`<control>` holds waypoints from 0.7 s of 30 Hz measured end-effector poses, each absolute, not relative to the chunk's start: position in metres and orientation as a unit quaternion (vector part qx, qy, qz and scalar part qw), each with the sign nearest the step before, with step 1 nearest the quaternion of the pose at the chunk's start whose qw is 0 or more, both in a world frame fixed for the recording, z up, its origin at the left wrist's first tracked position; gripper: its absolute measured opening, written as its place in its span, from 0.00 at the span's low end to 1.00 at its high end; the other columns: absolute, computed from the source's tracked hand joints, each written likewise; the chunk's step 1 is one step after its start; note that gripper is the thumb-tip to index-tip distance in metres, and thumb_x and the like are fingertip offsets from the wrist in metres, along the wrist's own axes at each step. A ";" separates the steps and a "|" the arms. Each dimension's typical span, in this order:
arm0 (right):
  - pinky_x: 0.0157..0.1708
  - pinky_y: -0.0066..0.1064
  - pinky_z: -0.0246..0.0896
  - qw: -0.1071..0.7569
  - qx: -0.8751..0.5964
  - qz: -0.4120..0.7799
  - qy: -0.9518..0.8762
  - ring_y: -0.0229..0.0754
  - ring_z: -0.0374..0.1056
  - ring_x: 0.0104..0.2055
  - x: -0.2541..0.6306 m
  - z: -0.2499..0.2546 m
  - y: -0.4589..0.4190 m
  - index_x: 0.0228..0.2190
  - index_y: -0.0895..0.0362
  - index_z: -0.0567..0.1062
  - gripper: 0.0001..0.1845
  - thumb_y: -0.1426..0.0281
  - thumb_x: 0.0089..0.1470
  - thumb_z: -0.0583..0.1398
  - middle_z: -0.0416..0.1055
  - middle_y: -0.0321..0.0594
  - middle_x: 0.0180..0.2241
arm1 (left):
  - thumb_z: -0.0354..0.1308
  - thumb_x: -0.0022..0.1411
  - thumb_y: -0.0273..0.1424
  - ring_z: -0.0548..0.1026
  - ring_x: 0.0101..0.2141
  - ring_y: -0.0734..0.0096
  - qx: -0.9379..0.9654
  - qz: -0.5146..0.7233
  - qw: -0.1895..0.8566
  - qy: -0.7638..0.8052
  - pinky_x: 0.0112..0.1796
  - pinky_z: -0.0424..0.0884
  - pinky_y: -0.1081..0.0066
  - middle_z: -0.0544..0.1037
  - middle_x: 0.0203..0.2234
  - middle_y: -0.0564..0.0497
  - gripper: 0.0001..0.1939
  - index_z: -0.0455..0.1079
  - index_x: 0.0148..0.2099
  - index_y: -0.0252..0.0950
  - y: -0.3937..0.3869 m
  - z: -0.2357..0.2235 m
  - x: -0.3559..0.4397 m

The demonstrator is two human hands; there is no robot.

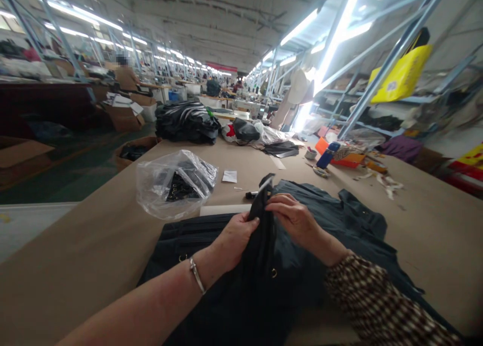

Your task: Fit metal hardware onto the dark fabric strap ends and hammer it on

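A folded edge of dark fabric (260, 235) stands up in front of me, with a pale strip showing near its top. My left hand (234, 238) grips it from the left, thumb on the near face. On the other side my right hand (296, 219) is closed on the same fabric, its bent fingers at the upper edge; the fingertips are partly hidden. The fabric seems to belong to the dark blue-green garment or bag pieces (324, 200) spread beneath both hands. Small gold-coloured rings (274, 273) show on them.
Beyond my left hand lies a clear plastic bag (151, 187) with black pieces inside. A small white paper (230, 176) and a black marker-like object (251, 195) are nearby. Dark fabric piles (184, 122), a blue bottle-like object (328, 155) and an orange box (349, 160) stand farther back.
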State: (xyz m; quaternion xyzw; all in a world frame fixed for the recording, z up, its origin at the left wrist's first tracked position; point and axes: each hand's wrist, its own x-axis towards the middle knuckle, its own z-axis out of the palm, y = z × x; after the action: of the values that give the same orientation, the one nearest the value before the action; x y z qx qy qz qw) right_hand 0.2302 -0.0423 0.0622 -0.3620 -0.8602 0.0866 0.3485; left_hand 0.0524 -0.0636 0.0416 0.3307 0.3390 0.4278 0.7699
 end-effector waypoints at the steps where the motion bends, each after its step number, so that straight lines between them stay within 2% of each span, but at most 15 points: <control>1: 0.47 0.38 0.63 0.309 -0.330 0.053 -0.890 0.44 0.64 0.48 0.233 0.071 -0.041 0.40 0.51 0.77 0.14 0.75 0.59 0.53 0.71 0.43 0.41 | 0.61 0.54 0.29 0.76 0.27 0.71 0.318 0.417 0.784 0.332 0.35 0.72 0.71 0.79 0.26 0.49 0.10 0.72 0.40 0.32 -0.064 0.051 0.049; 4: 0.48 0.38 0.63 0.218 -0.276 -0.008 -0.936 0.44 0.61 0.50 0.233 0.102 -0.047 0.42 0.50 0.76 0.14 0.74 0.60 0.53 0.68 0.44 0.41 | 0.60 0.58 0.33 0.77 0.28 0.70 0.314 0.374 0.812 0.319 0.35 0.73 0.70 0.79 0.27 0.48 0.10 0.72 0.40 0.32 -0.065 0.078 0.038; 8: 0.47 0.36 0.62 0.176 -0.258 -0.019 -0.950 0.43 0.60 0.47 0.226 0.134 -0.061 0.39 0.53 0.74 0.10 0.72 0.61 0.53 0.66 0.43 0.40 | 0.62 0.56 0.35 0.76 0.26 0.72 0.362 0.332 0.824 0.283 0.34 0.73 0.72 0.79 0.27 0.48 0.11 0.73 0.38 0.32 -0.062 0.097 0.029; 10: 0.45 0.35 0.61 0.157 -0.260 -0.010 -0.953 0.43 0.61 0.45 0.225 0.143 -0.064 0.35 0.54 0.72 0.07 0.72 0.61 0.53 0.66 0.42 0.38 | 0.63 0.54 0.37 0.76 0.27 0.71 0.409 0.314 0.810 0.281 0.34 0.73 0.71 0.78 0.27 0.48 0.13 0.74 0.38 0.32 -0.059 0.101 0.027; 12: 0.42 0.35 0.60 0.131 -0.270 -0.021 -0.954 0.42 0.62 0.40 0.228 0.149 -0.062 0.32 0.54 0.70 0.07 0.72 0.61 0.53 0.66 0.40 0.35 | 0.62 0.55 0.39 0.76 0.28 0.67 0.514 0.293 0.751 0.296 0.34 0.73 0.69 0.78 0.26 0.48 0.15 0.74 0.36 0.31 -0.055 0.108 0.026; 14: 0.39 0.36 0.59 0.107 -0.291 -0.068 -0.948 0.42 0.61 0.36 0.233 0.156 -0.059 0.29 0.54 0.68 0.08 0.74 0.60 0.52 0.66 0.39 0.32 | 0.60 0.56 0.38 0.76 0.33 0.63 0.657 0.331 0.590 0.333 0.39 0.72 0.65 0.78 0.28 0.47 0.14 0.75 0.36 0.31 -0.055 0.120 0.022; 17: 0.36 0.35 0.57 0.099 -0.329 -0.153 -0.926 0.42 0.61 0.33 0.239 0.175 -0.057 0.29 0.53 0.68 0.09 0.75 0.57 0.51 0.66 0.39 0.28 | 0.56 0.58 0.32 0.73 0.45 0.60 0.792 0.427 0.218 0.376 0.51 0.65 0.61 0.77 0.39 0.47 0.11 0.74 0.42 0.34 -0.063 0.146 0.012; 18: 0.35 0.34 0.56 0.107 -0.344 -0.165 -0.918 0.41 0.61 0.32 0.239 0.183 -0.058 0.29 0.53 0.68 0.08 0.74 0.56 0.51 0.66 0.38 0.27 | 0.53 0.60 0.31 0.72 0.47 0.61 0.815 0.426 0.128 0.371 0.52 0.63 0.61 0.76 0.41 0.48 0.11 0.73 0.43 0.36 -0.069 0.155 0.008; 21: 0.33 0.32 0.54 0.147 -0.381 -0.161 -0.899 0.37 0.62 0.29 0.232 0.202 -0.068 0.32 0.53 0.69 0.08 0.67 0.58 0.51 0.65 0.34 0.25 | 0.49 0.63 0.31 0.72 0.44 0.64 0.864 0.369 -0.018 0.341 0.49 0.65 0.63 0.75 0.40 0.50 0.11 0.71 0.42 0.38 -0.089 0.174 -0.001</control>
State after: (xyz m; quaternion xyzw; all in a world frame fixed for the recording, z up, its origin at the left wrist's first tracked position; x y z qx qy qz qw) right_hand 0.2321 -0.0680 0.2018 -0.3809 -0.8985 -0.1611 0.1470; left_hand -0.0010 -0.0886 0.1735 0.8643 0.3415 0.3687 -0.0184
